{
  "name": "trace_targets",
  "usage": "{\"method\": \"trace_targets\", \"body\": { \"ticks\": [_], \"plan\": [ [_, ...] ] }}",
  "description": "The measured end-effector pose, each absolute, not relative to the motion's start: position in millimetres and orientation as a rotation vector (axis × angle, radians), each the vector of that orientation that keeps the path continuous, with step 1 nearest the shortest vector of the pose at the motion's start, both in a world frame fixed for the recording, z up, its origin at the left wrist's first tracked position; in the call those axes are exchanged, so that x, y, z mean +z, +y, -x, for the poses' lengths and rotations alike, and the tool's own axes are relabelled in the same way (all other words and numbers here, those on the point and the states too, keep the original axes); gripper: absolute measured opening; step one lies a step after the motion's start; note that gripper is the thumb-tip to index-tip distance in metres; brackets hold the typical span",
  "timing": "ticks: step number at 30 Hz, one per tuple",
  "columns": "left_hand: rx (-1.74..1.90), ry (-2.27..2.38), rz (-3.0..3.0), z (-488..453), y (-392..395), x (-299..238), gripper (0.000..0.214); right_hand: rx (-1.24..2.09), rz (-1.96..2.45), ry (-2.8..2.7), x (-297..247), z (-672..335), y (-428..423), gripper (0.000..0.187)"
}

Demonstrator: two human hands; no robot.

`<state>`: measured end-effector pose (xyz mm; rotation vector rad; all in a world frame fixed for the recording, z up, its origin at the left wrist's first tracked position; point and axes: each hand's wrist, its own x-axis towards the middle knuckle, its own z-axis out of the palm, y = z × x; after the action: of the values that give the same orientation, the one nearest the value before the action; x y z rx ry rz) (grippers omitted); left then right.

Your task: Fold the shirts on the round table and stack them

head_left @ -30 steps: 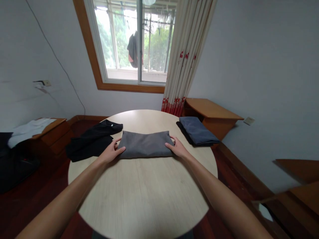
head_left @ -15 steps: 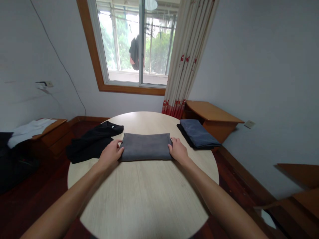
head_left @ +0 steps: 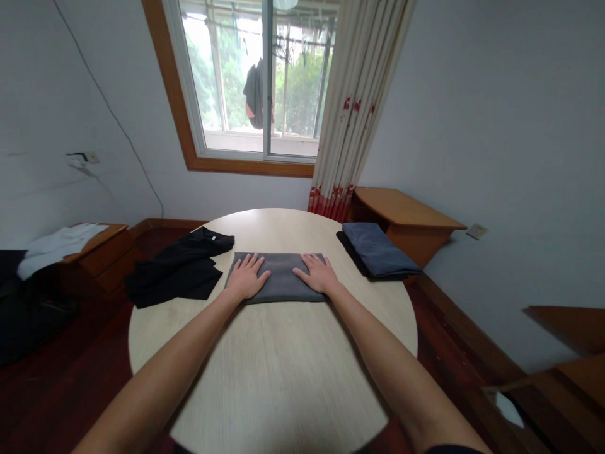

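A folded grey garment point(head_left: 280, 277) lies flat near the middle of a round, light wooden table point(head_left: 283, 372). My left hand point(head_left: 248, 277) rests palm down on its left half, fingers spread and open. My right hand point(head_left: 316, 272) lies flat on its right half, fingers stretched out too. Neither hand grips anything.
A crumpled black garment point(head_left: 177, 268) hangs over the table's left edge. A folded dark blue garment point(head_left: 375, 250) sits at the right edge, by a low wooden cabinet point(head_left: 406, 217). Another cabinet with white cloth point(head_left: 61, 243) stands at left. A window and curtain are behind.
Both hands have moved from the short ends of the grey garment onto its top and now lie flat with fingers spread.
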<state>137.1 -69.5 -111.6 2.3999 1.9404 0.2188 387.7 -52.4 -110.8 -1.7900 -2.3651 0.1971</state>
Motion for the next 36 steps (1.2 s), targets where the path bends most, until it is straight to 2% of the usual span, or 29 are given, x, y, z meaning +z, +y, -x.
{"method": "trace_targets", "body": {
  "ticks": [6, 11, 15, 21, 26, 30, 33, 36],
  "plan": [
    [0.179, 2.071, -2.162, -111, -56, -112, 0.081, 0.281, 1.893, -2.267, -118, -409, -46, 0.082],
    [0.128, 2.166, -2.045, -99, -50, -106, 0.079, 0.285, 1.907, -2.262, -118, -408, -47, 0.080],
    [0.157, 2.287, -2.239, -123, -71, -100, 0.073, 0.275, 1.932, -2.262, -117, -406, -49, 0.079],
    [0.333, 1.976, -2.541, -142, -110, -112, 0.066, 0.272, 2.012, -2.225, -113, -406, -64, 0.078],
    [0.338, 2.120, -2.454, -108, -103, -114, 0.059, 0.134, 2.074, -2.253, -101, -403, -112, 0.077],
    [0.343, 2.297, -2.293, -93, -105, -103, 0.063, 0.008, 2.141, -2.308, -89, -398, -173, 0.076],
    [0.287, 2.289, -2.108, -91, -107, -95, 0.072, 0.045, 2.161, -2.376, -78, -397, -221, 0.076],
    [0.252, 2.076, -1.961, -93, -100, -92, 0.075, 0.183, 2.172, -2.474, -63, -400, -252, 0.073]
  ]
}}
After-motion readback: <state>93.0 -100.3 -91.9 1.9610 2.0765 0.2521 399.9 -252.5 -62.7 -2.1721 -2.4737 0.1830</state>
